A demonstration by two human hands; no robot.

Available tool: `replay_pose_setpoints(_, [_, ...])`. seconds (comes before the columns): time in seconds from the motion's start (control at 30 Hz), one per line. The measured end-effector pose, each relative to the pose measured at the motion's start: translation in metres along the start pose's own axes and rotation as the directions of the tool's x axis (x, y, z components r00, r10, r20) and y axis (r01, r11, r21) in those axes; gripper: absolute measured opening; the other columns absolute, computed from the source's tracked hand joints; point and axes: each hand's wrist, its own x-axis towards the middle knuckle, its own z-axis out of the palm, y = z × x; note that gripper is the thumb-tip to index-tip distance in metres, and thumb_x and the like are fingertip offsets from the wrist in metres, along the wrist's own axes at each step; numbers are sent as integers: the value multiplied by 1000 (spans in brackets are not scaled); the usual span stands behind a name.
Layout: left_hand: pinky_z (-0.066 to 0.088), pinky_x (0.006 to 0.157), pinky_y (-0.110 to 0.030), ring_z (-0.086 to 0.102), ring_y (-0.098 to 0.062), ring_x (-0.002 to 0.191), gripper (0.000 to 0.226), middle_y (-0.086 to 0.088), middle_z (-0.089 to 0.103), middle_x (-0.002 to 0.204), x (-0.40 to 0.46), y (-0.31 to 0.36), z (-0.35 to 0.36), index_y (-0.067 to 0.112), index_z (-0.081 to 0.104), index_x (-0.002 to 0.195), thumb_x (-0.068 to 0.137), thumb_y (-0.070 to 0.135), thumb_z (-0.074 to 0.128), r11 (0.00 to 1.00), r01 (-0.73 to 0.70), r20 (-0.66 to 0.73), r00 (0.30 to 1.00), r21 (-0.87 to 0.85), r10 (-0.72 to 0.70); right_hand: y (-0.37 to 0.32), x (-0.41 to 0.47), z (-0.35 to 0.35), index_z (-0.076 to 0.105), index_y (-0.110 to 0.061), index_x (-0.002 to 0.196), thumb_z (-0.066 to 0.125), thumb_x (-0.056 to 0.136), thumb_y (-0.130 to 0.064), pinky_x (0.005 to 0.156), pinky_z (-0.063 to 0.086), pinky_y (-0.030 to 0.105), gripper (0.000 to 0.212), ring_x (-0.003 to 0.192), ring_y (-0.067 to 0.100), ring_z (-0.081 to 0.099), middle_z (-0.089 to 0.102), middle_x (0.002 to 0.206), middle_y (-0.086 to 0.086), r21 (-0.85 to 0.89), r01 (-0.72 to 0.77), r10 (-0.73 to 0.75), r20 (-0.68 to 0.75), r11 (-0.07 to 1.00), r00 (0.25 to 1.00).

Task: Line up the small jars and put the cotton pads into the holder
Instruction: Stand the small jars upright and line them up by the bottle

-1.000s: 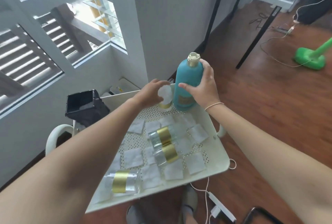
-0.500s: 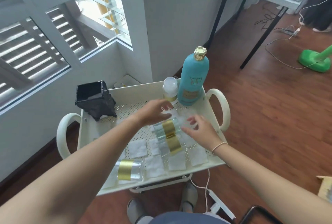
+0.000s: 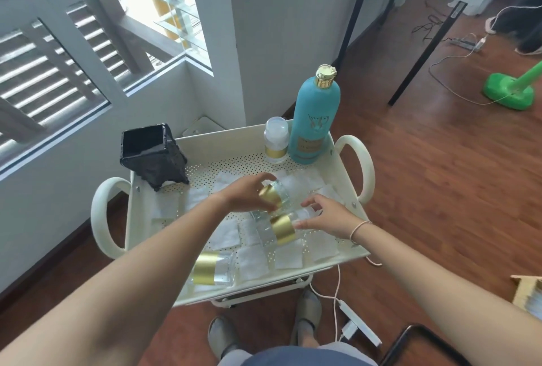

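Progress noted as early — one small jar [image 3: 275, 138] stood upright at the far edge of the cart tray [image 3: 346, 186], just beside the tall teal bottle [image 3: 315, 119], apparently the start of the row. Three jars not yet in line: one clamped in the left hand [image 3: 246, 197], tilted and lifted just clear of the tray, gold band [image 3: 270, 196] showing between the fingers; a second jar [image 3: 280, 229] lying on its side mid-tray, the right hand [image 3: 325, 217] touching its clear end with fingers partly spread and curling toward it — grip judged not yet closed; a third jar [image 3: 212, 267] on its side near the tray's near-left corner, untouched, well apart from both hands. Cotton pads [image 3: 224, 236] spread flat over the perforated tray floor, some under or beside the lying jars; exact count not attempted, several hidden by arms. Black holder [image 3: 152, 154] at the far-left corner of the tray, open mouth upward, interior dark — contents could not be told, though nothing pale seen inside. Judged: jar line roughly a quarter done, pad loading not begun. Remaining: set the held jar upright next to the standing one, right and place the other two, then gather all pads into the holder. Possible snag: pads pinned under lying jars, so jars first seemed sensible.
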Motion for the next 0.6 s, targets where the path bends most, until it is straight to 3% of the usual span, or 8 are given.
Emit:
replay_pose_setpoints(0.17, [52,76,-25,63,-9,86,73,4,59,105,-18,-10,-18,29,36,132,69,25,74,974,-11,-101,995,-226,-12,-16,-4,0,51,-25,96,81,62,-31,65,55,28,46,74,11,51,47,100,0,62,98,-99,5,993,995])
replay_pose_setpoints(0.23, [52,68,-16,63,-5,81,71,11,56,98,-25,-15,-31,25,38,130,69,19,74,960,-29,-203,979,-280,-30,-31,-4,-3,52,-25,93,81,65,-22,53,56,21,41,67,8,50,43,100,0,66,166,-168,20,984,986])
replay_pose_setpoints(0.3, [48,59,-10,62,1,74,67,14,55,94,-32,-19,-46,25,39,126,68,17,74,958,-47,-298,954,-282,-41,-49,-2,-10,54,-27,94,80,66,-20,50,53,15,38,74,6,49,41,101,-1,-9,256,-255,28,967,966])
replay_pose_setpoints(0.37, [51,64,-16,63,-1,73,68,15,56,94,-37,-24,-61,26,37,124,68,18,75,959,-63,-365,930,-276,-44,-68,3,-19,56,-26,101,78,68,-23,64,52,19,39,88,4,45,41,102,-3,-135,350,-348,41,927,937])
replay_pose_setpoints(0.47, [52,71,-27,62,-10,78,71,12,56,94,-38,-29,-78,24,36,123,65,19,76,968,-65,-455,889,-241,-54,-97,16,-34,57,-22,105,75,71,-23,88,36,24,38,102,15,45,46,108,3,-287,434,-443,37,854,896])
replay_pose_setpoints(0.6, [49,71,-28,57,-10,81,66,14,54,90,-31,-31,-83,28,35,113,61,25,75,974,-57,-537,841,-217,-70,-131,39,-49,57,-20,104,72,73,-18,89,32,24,35,103,18,45,46,111,7,-369,474,-522,-37,800,852])
